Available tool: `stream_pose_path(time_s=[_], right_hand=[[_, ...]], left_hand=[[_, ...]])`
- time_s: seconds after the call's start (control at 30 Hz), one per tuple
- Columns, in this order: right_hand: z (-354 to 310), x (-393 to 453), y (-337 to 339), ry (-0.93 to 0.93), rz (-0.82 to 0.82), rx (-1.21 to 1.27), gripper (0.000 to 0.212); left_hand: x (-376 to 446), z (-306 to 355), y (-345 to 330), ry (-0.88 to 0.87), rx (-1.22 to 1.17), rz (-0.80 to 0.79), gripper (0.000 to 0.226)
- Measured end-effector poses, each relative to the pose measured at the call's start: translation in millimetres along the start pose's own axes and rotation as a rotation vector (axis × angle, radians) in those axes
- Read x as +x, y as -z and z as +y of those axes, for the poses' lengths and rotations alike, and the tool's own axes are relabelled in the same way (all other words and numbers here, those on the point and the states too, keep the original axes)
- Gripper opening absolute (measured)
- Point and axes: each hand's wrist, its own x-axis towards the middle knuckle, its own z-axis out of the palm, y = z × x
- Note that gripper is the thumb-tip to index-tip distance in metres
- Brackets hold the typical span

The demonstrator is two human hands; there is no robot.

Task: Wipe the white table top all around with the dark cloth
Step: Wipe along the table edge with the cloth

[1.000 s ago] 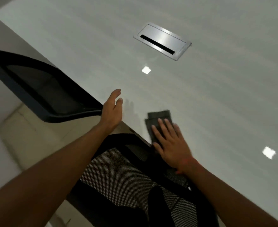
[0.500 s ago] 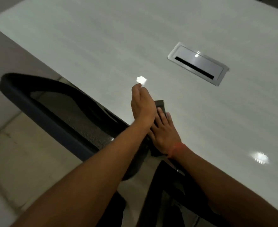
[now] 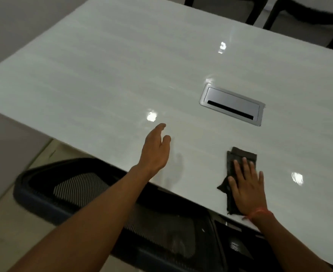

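- My right hand (image 3: 247,188) presses the dark cloth (image 3: 238,163) flat, fingers straight, on the white table top (image 3: 102,75), nearer me than the silver cable hatch (image 3: 231,104)
- My left hand (image 3: 155,152) hovers open, left of the cloth

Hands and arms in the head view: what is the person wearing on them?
Both forearms are bare, no sleeves in view. The right hand has a thin reddish-orange thread band round its wrist. The left hand shows no glove, ring or band.

Glossy white table top (image 3: 102,75), matt dark cloth (image 3: 240,157), brushed-metal cable hatch (image 3: 230,99), mesh-backed chair (image 3: 79,185).
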Motion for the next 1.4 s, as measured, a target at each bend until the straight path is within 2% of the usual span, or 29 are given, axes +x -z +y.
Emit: stream_pose_path(time_s=[0.1,0.17,0.3,0.37,0.43,0.5,0.57,0.63,0.7,0.8,0.93,1.03,1.1,1.17,1.27,1.33,1.4], right_hand=[[-18.4,56.7,7.9,-0.137,0.056,0.023,0.076],[-47.4,110.7,13.0,-0.154,0.084,0.035,0.076],[-128.6,210.1,13.9,0.07,0.134,0.026,0.067],[-151.5,224.1,10.5,0.21,0.116,0.018,0.063],[-145.6,210.5,10.0,0.301,0.104,0.009,0.061],[-117.2,183.4,9.8,0.297,0.081,0.003,0.061],[-70.6,154.5,7.8,0.136,0.119,-0.002,0.062],[-19.2,141.0,16.1,-0.174,0.148,0.055,0.066],[20.4,160.8,28.4,-0.386,0.136,0.081,0.076],[20.6,238.8,45.5,-0.488,0.173,0.101,0.077],[-69.4,326.7,41.4,-0.18,0.239,0.002,0.067],[-131.4,310.8,35.2,0.119,0.132,-0.042,0.063],[-116.2,274.9,33.0,0.199,0.1,-0.046,0.06],[-66.1,238.7,28.5,0.076,0.151,-0.02,0.06],[14.6,213.3,40.8,-0.329,0.17,0.035,0.068],[34.3,236.4,52.1,-0.501,0.132,0.067,0.077],[19.0,278.0,60.6,-0.525,0.166,0.097,0.082]], left_hand=[[35.6,-15.9,-5.7,-0.03,0.038,-0.01,0.047],[60.9,-17.8,-13.7,-0.042,0.044,-0.027,0.049],[122.2,-9.5,-40.6,-0.117,0.002,-0.03,0.058],[155.5,-6.8,-56.9,-0.108,0.008,-0.06,0.065],[179.8,-1.9,-72.2,-0.131,0.005,-0.089,0.065],[193.2,0.4,-84.5,-0.22,0.025,-0.093,0.065],[196.4,-4.8,-89.9,-0.32,0.094,-0.09,0.067],[199.4,-9.1,-91.0,-0.387,0.144,-0.107,0.073],[203.6,-10.6,-91.7,-0.425,0.175,-0.13,0.078],[206.6,-12.3,-93.6,-0.444,0.179,-0.161,0.082],[210.2,-14.6,-95.0,-0.477,0.16,-0.164,0.085],[209.8,-16.2,-93.6,-0.49,0.089,-0.146,0.083],[209.6,-16.1,-92.2,-0.476,0.079,-0.154,0.084],[210.6,-16.4,-92.0,-0.478,0.132,-0.174,0.087],[212.9,-14.9,-94.1,-0.488,0.23,-0.193,0.089],[214.4,-13.2,-96.2,-0.463,0.296,-0.21,0.091],[214.8,-13.0,-96.9,-0.452,0.345,-0.221,0.093]])
